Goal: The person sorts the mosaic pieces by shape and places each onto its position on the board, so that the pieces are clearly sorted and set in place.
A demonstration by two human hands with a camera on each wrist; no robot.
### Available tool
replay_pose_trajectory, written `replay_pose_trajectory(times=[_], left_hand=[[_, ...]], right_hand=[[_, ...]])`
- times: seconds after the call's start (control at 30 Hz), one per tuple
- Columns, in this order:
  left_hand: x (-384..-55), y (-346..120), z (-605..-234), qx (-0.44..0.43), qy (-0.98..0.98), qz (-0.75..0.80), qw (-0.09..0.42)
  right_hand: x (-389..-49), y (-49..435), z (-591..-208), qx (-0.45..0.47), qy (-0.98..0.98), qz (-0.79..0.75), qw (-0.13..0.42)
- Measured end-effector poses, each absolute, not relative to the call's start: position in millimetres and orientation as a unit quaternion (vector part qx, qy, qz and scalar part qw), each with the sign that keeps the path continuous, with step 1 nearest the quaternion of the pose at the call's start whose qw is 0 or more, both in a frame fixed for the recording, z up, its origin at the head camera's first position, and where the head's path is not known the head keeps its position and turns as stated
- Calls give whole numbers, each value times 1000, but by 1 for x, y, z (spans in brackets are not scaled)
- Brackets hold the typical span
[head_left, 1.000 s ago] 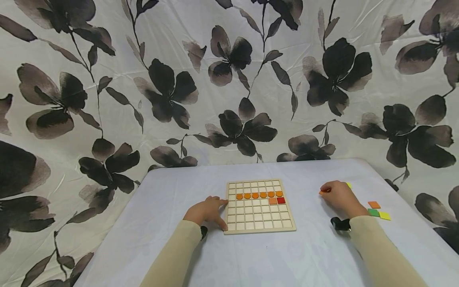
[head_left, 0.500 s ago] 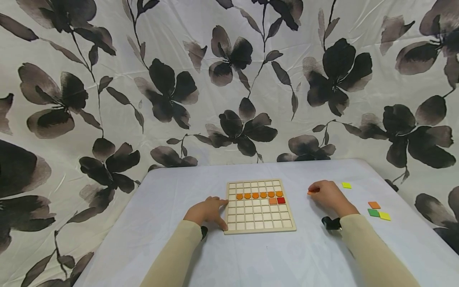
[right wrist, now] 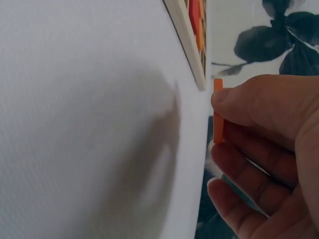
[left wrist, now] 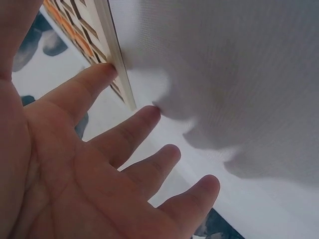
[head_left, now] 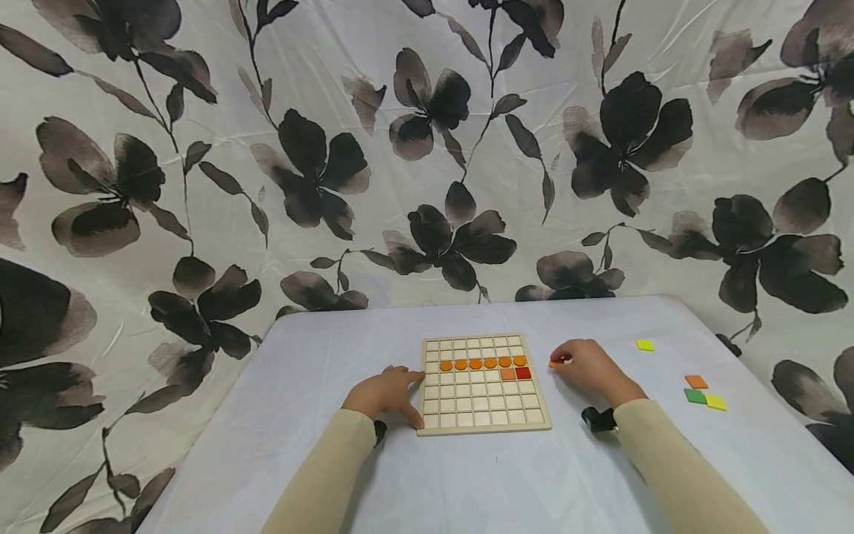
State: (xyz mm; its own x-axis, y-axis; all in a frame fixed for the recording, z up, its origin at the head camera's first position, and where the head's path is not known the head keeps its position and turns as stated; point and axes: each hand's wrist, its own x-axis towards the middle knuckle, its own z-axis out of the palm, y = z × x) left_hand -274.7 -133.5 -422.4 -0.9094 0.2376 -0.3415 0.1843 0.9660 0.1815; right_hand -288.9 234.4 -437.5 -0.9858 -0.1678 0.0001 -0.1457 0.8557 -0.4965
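A light wooden grid board (head_left: 480,404) lies on the white-covered table. Across one of its upper rows runs a line of orange round discs (head_left: 475,364). Below the row's right end sit an orange square tile (head_left: 508,374) and a red square tile (head_left: 523,373), side by side. My left hand (head_left: 385,393) rests at the board's left edge with fingers spread, thumb near the lower corner. Just right of the board, my right hand (head_left: 590,367) pinches an orange tile (right wrist: 218,110) between thumb and fingers, held edge-on in the right wrist view, above the cloth.
To the right on the table lie a yellow tile (head_left: 645,345), another orange tile (head_left: 696,381), a green tile (head_left: 694,397) and a second yellow tile (head_left: 717,402). A floral cloth (head_left: 427,148) hangs behind the table.
My right hand has moved left toward the board with the orange tile in its fingers, uncovering the far yellow tile. The left hand and the board have stayed in place.
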Motion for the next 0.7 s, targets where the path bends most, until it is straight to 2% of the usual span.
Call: replay_pose_trajectory(times=[0.7], left_hand=[[-274, -133, -421, 118, 974, 67, 181]], right_hand=[[-287, 189, -437, -132, 955, -267, 10]])
